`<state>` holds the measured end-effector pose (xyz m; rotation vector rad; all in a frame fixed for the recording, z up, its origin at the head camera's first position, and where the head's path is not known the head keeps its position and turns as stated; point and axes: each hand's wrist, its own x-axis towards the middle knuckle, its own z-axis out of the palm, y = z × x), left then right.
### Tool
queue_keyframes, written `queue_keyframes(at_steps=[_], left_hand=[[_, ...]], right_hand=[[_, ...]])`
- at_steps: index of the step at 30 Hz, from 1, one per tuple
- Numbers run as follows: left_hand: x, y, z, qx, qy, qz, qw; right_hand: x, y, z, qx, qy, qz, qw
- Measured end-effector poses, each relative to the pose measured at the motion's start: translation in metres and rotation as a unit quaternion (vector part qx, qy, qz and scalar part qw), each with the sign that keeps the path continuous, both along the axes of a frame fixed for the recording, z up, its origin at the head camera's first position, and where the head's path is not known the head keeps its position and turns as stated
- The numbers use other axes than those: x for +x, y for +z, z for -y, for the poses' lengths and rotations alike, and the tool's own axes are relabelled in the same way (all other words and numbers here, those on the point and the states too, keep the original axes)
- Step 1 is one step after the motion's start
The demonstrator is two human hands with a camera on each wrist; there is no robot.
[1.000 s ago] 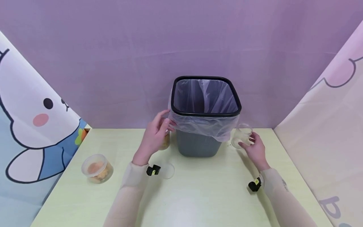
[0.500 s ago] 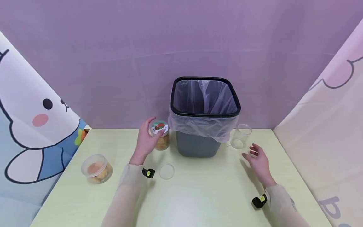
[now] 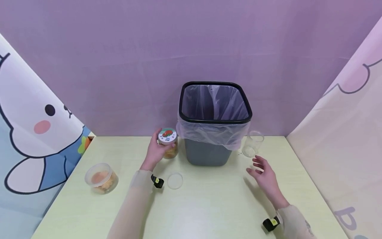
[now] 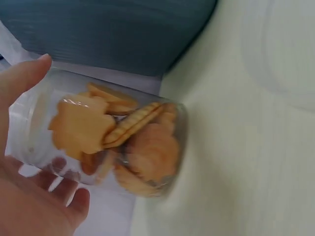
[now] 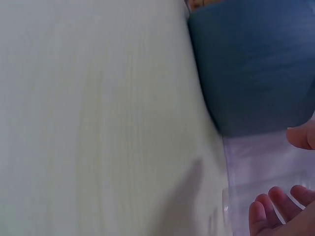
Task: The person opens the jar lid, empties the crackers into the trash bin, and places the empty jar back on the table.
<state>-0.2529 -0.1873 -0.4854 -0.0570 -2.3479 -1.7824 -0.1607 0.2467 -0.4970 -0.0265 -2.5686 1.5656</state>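
A clear jar of cookies with a printed tomato lid stands left of the bin. My left hand holds it near the top, thumb on one side and fingers round the other. Shell-like and flower-shaped cookies show through its wall in the left wrist view. To the right of the bin stands an uncovered clear jar with nothing in it. My right hand hovers just in front of that jar, fingers loosely bent and holding nothing. In the right wrist view the jar's wall appears behind the fingertips.
A grey bin with a black rim and clear liner stands at the back middle. A round clear lid lies in front of the left jar. Farther left sits a wide tub with cookies. Printed curtains surround the table.
My right hand has let go of the uncovered jar and drawn back from it. My left hand has moved off the bin's liner and taken hold of the cookie jar.
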Motion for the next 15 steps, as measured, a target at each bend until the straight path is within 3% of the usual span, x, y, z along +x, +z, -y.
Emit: queue_keyframes(at_steps=[4, 15], left_hand=[[0.000, -0.005, -0.001, 0.045, -0.009, 0.014, 0.9989], [0.006, -0.001, 0.000, 0.026, 0.026, 0.008, 0.9993]], right_hand=[[0.008, 0.001, 0.011, -0.010, 0.022, -0.009, 1.000], [0.026, -0.002, 0.042, -0.027, 0.089, -0.047, 0.995]])
